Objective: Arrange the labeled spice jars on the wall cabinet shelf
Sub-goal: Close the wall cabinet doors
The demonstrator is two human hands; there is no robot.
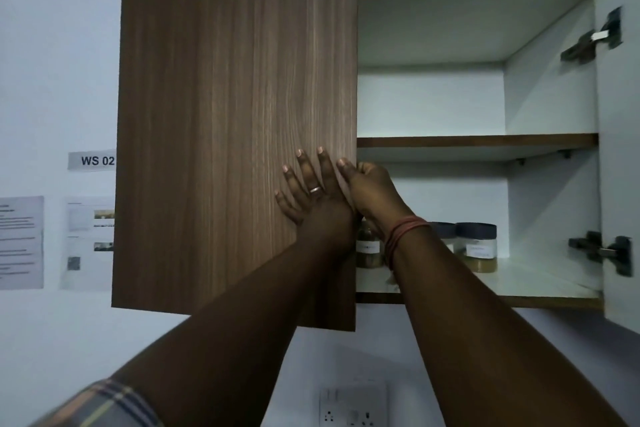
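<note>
left hand (308, 191) lies flat, fingers spread, on the left door (235, 135). right hand (370, 187) curls round that door's free edge, fingers hidden behind it. spice jars (476, 246) sit on the bottom shelf (540, 282), one just behind the door edge. i'd guess swinging the door risks pinched fingers or clipping that jar. roomy bare shelf further right, right door (620, 149) wide open.

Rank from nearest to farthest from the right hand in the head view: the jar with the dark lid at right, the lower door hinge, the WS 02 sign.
From the right hand:
1. Dark-lidded jar, lower shelf, right.
2. Lower hinge, far right door.
3. WS 02 sign, left wall.
</note>
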